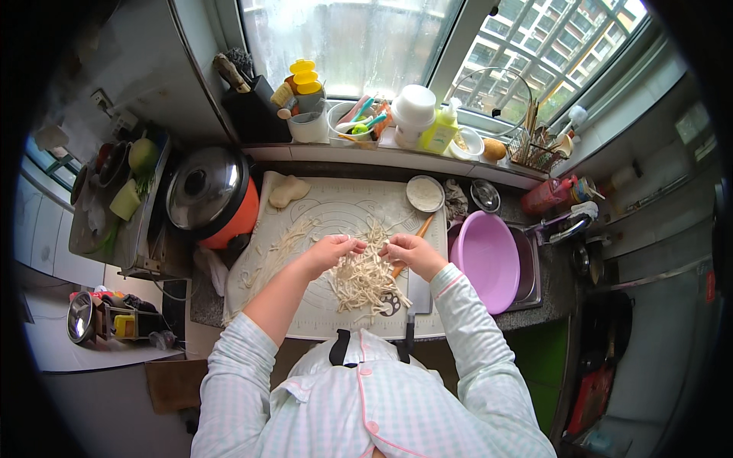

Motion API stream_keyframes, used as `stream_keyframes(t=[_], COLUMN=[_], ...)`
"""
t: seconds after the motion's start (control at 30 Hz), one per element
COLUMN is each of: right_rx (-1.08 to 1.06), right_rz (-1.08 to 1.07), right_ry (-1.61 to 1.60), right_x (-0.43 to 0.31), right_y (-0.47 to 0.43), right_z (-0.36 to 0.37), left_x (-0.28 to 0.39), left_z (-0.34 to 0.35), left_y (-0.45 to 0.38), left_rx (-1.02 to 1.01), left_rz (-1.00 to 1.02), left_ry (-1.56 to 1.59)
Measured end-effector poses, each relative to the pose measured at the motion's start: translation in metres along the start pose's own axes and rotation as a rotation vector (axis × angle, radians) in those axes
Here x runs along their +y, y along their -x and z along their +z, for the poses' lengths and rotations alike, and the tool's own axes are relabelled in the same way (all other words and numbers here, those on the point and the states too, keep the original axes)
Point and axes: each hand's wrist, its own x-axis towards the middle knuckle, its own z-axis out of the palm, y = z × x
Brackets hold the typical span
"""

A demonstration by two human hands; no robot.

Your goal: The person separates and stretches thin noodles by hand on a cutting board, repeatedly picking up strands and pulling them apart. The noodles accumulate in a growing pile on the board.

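A heap of cut dough noodles [363,283] lies on a printed pastry mat [303,326]. Above the heap's left side, my left hand [337,252] has its fingertips pinched together; whether a noodle is between them is too small to tell. My right hand [413,253] is bent over the heap's right side, fingertips drawn together near the noodles, with its grip unclear. More loose noodles [280,246] are spread at the left. A lump of dough [289,191] rests at the mat's back left corner. Partly under my right hand is a wooden rolling pin [425,226], beside a cleaver [420,295].
A bowl of flour [425,193] stands at the back right. Right of the mat, a pink plastic basin [487,263] leans in the sink [537,275]. An orange electric cooker [240,212] with a lid stands left. Jars and utensils line the window sill [343,154].
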Motion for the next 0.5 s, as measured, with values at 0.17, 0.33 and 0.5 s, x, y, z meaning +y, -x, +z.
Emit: stream_keyframes(t=[0.17, 0.33, 0.5], right_rx=[0.085, 0.068, 0.076], right_rz=[-0.199, -0.167, -0.173], right_ry=[0.373, 0.211, 0.393], right_x=[-0.009, -0.032, -0.027], right_y=[-0.005, 0.010, 0.012], right_z=[-0.012, -0.006, -0.004], left_x=[0.013, 0.049, 0.090], left_z=[-0.003, -0.006, -0.007], left_y=[-0.011, 0.008, 0.028], left_rx=[0.040, -0.014, -0.128], left_rz=[0.150, 0.090, 0.166], left_ry=[-0.132, 0.289, 0.452])
